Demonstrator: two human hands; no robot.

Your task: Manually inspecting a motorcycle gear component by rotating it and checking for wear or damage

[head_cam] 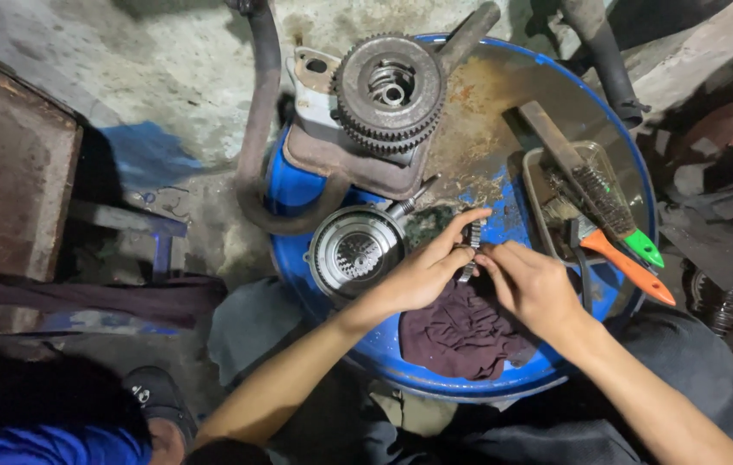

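Both my hands meet over a blue drum top [315,185]. My left hand [422,274] and my right hand [532,286] together pinch a small toothed metal ring [471,239], held on edge between the fingertips. Below the hands lies a dark maroon rag [463,337]. Just left of my left hand rests a round metal clutch housing [356,252] with a splined centre.
A large gear assembly [390,93] on a rusty bracket sits at the drum's far side. A tray [537,179] on the right holds a wire brush with a green handle [609,207] and an orange-handled brush [630,267]. A curved hose [256,129] hangs left. Another person's shoe [156,398] is lower left.
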